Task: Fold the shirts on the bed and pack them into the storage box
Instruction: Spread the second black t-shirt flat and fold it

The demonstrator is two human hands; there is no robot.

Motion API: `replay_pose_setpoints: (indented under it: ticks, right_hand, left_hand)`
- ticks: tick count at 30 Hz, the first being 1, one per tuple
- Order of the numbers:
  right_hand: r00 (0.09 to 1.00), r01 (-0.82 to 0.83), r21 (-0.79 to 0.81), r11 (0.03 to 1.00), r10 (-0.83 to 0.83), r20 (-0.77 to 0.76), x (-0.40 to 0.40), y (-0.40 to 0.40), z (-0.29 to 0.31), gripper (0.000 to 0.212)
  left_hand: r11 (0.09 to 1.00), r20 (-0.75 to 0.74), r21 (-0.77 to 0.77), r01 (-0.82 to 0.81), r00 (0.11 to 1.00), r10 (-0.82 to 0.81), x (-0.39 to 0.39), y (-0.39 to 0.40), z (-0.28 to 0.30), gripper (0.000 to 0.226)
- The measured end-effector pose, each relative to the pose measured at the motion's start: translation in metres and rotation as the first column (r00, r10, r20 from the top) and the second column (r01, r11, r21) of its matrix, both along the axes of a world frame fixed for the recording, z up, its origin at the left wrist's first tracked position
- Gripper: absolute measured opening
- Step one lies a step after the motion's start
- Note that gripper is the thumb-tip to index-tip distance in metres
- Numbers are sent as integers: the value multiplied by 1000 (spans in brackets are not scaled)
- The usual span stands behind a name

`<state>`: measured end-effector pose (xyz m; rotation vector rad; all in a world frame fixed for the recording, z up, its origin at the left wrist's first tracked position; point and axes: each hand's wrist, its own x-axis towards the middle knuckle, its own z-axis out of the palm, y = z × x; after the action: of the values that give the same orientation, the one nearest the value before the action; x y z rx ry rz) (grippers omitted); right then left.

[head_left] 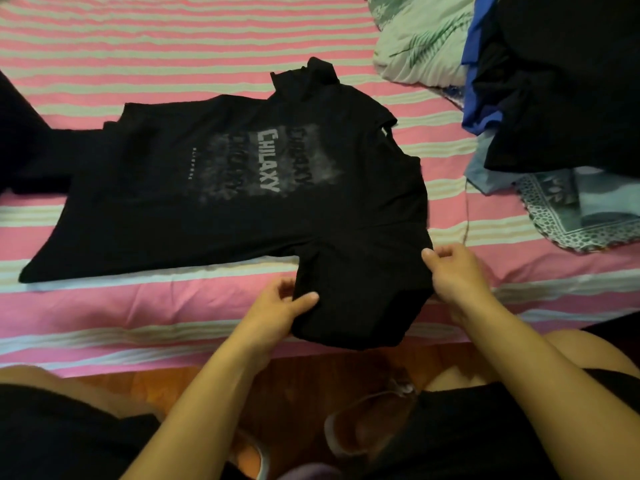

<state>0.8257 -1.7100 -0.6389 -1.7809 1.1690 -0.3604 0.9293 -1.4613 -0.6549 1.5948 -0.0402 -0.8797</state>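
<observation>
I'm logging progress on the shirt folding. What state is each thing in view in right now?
black printed T-shirt: spread flat on the bed, print up, not yet folded
near sleeve: hangs over the bed edge, held at both sides
left hand: pinches the sleeve
right hand: grips the sleeve's other side
clothes pile: heaped, unfolded
striped bedsheet: spread out

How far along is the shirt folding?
Early. Done: black shirt is spread flat on the bed. In hand: left hand and right hand grip its near sleeve. Left: folding it, the clothes pile, packing; no storage box in view.
</observation>
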Motion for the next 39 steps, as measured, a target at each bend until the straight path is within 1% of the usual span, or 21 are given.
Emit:
replay_pose_setpoints:
  ticks: [2, 3, 5, 6, 8, 10, 12, 15, 17, 19, 20, 21, 22, 24, 26, 28, 29, 31, 33, 35, 39]
  right_hand:
    - [995, 57, 113, 992, -65, 74, -7, 7, -2, 15]
    - [994, 37, 207, 978, -58, 96, -11, 12, -4, 16]
    - [997, -67, 372, 926, 53, 48, -22, 24, -7, 19]
    - [991, -119, 390, 913, 133, -9, -28, 27, -10, 17]
    - [979, -143, 307, 941, 180, -96, -39, 28, -11, 14]
    - [987, -106, 129, 986, 120, -106, -45, 21, -9, 14]
    - [973, -159, 20, 987, 161, -167, -47, 20, -7, 20]
    - [913, -248, 95, 964, 265, -311, -49, 25, -17, 23]
    - [891, -239, 71, 968, 248, -380, -48, 24, -16, 21]
    - [875, -290, -204, 935, 173, -452, -45, 17, -6, 19]
    - [890, -318, -354, 880, 148, -431, -44, 16, 1, 18]
    - [912, -343, -456, 821, 175, -370, -42, 19, 6, 18]
    - [918, -378, -513, 770, 241, -314, -40, 24, 8, 18]
    - [889, -458, -537, 708, 345, -302, -38, 38, 3, 17]
    - [916, -375, -414, 830, 264, -300, -37, 46, -11, 24]
    - [958, -140, -151, 979, 95, -269, -34, 43, -19, 47]
    - [969, -41, -35, 999, 31, -245, -32, 40, -21, 53]
    - [985, 42, 159, 986, -14, -173, -30, 38, -24, 48]
    - [993, 13, 305, 952, 24, -118, -31, 41, -24, 33]
    - [991, -24, 371, 928, 71, -113, -34, 44, -22, 27]
    - [995, -70, 405, 912, 94, -40, -51, 40, -7, 20]
  left_hand:
    - [996, 40, 90, 7, 999, -11, -12, 12, -6, 7]
    - [993, 52, 120, 0, 999, -6, -15, 18, -9, 15]
    - [990, 30, 140, 0, 1000, -5, -21, 27, -16, 28]
    - [992, -13, 123, 5, 1000, -3, -24, 29, -18, 27]
    - [998, -103, 58, 12, 995, -6, -30, 29, -18, 20]
    - [999, -126, 12, 46, 991, -44, -34, 26, -17, 22]
    - [994, -137, 44, 102, 986, -95, -41, 21, -19, 29]
    - [974, -71, 151, 169, 985, -160, -54, 22, -26, 26]
    - [911, -1, 283, 301, 950, -314, -56, 29, -26, 30]
    - [744, 100, 515, 426, 832, -546, -48, 39, -17, 32]
    - [678, 148, 596, 431, 771, -620, -42, 45, -9, 29]
    - [666, 204, 626, 406, 739, -642, -34, 49, 1, 23]
    - [699, 284, 618, 361, 726, -626, -26, 53, 13, 16]
    - [771, 478, 586, 249, 662, -577, -5, 67, 34, 5]
    - [811, 711, 581, 65, 444, -545, 27, 86, 44, 11]
    - [797, 789, 601, -55, 203, -580, 53, 99, 51, 19]
    - [790, 790, 611, -57, 106, -603, 61, 97, 53, 26]
    - [775, 776, 630, 51, -54, -628, 66, 75, 50, 38]
    - [710, 728, 685, 161, -193, -658, 65, 43, 38, 56]
    - [657, 664, 740, 141, -306, -682, 73, 19, 26, 67]
    - [596, 557, 799, 82, -474, -682, 85, 5, 21, 34]
